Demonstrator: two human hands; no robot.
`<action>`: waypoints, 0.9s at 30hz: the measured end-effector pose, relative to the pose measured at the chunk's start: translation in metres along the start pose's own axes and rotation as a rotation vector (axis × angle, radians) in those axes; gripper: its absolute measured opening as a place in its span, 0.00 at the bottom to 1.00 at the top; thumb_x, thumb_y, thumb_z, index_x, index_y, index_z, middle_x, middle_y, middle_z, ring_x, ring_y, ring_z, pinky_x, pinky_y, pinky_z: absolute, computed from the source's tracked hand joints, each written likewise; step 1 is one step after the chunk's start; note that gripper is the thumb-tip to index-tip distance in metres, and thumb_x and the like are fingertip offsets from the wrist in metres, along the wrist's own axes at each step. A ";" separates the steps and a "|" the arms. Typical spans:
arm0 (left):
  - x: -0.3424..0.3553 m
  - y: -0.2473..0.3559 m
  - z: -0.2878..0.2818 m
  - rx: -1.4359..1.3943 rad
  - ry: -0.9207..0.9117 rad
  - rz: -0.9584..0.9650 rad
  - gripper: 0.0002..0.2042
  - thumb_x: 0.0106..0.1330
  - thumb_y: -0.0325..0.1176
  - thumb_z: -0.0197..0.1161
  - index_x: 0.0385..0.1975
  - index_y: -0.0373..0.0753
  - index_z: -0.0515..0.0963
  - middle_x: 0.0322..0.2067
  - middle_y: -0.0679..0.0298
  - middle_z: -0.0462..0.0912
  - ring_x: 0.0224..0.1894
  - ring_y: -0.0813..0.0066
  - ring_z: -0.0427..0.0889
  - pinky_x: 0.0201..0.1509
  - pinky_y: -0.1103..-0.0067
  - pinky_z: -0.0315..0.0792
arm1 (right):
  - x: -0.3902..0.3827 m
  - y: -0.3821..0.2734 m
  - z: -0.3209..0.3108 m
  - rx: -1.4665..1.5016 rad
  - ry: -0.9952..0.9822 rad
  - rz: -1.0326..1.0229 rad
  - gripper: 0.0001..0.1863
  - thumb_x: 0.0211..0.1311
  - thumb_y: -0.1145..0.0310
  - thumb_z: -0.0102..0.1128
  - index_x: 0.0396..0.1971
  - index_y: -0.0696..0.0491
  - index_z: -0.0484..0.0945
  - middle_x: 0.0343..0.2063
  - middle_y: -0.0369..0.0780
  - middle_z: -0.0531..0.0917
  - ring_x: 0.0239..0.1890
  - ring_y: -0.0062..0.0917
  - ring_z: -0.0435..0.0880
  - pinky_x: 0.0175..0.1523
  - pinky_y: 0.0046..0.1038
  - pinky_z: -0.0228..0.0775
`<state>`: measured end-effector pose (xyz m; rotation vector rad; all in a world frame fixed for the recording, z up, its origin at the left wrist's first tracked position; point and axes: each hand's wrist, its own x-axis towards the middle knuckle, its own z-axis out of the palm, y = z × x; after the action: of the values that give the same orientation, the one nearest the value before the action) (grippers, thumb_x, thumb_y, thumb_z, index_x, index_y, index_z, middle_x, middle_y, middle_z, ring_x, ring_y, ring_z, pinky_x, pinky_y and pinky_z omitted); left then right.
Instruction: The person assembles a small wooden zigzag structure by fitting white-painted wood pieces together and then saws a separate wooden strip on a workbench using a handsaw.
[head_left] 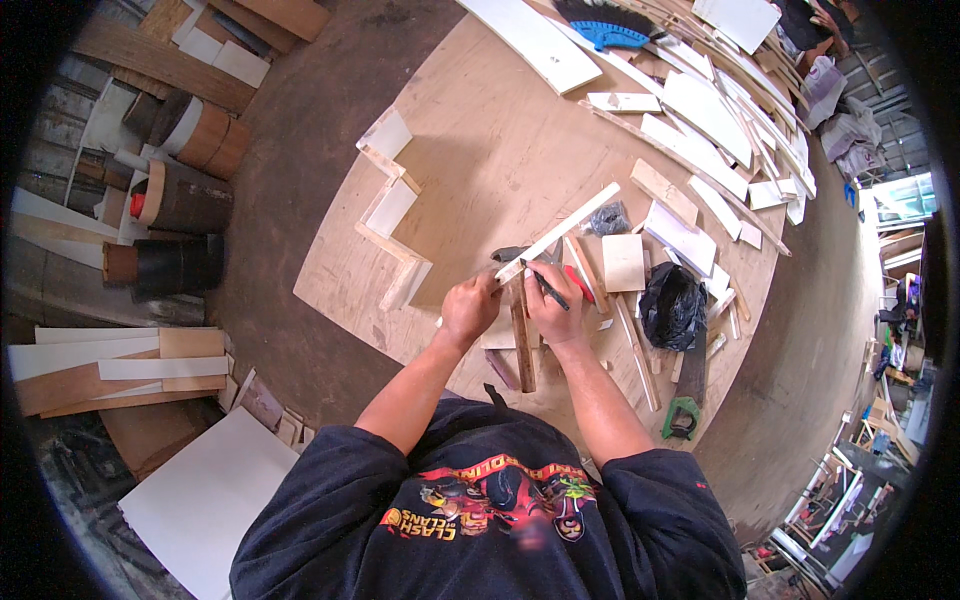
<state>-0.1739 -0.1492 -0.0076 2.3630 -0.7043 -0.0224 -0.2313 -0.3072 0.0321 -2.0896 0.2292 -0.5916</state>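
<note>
Left hand [470, 308]: fingers closed about the near end of a narrow white-faced wooden strip [575, 226], which slants away over the worktable toward the far right. Right hand [556, 305]: closed on a slim black pen [550, 291], its upper end near the strip's near end; whether pen and strip touch cannot be told.

Beneath and just beside the hands: a hammer, its wooden handle [522, 345] pointing toward the wearer, its dark head partly covered by the strip. To the right of the right hand, a red object [579, 284], partly hidden, lies by a thin wooden batten [586, 264]; near these are a pale square block [624, 263] and a small grey plastic bag [607, 218].

Farther right: a crumpled black plastic bag [673, 308], beside a handsaw with a green handle [682, 416].

Left of centre: a stepped assembly of white-faced boards [391, 214], standing on edge on the plywood tabletop [480, 150].

Far side: a heap of white and bare-wood offcuts [708, 118], with a blue-backed, dark-bristled brush [608, 34] beside it. Floor, left: a large white panel [210, 495] and stacked boards [130, 368].
</note>
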 end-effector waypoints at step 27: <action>0.014 0.003 -0.002 0.002 -0.019 -0.056 0.07 0.60 0.33 0.66 0.33 0.39 0.78 0.27 0.46 0.83 0.29 0.43 0.83 0.32 0.56 0.77 | 0.009 -0.006 -0.012 -0.002 0.036 -0.007 0.07 0.62 0.78 0.63 0.40 0.60 0.82 0.36 0.48 0.87 0.39 0.40 0.87 0.45 0.35 0.78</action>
<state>-0.1630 -0.1575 -0.0019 2.3868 -0.6467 -0.0686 -0.2301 -0.3165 0.0456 -2.0836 0.2429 -0.6341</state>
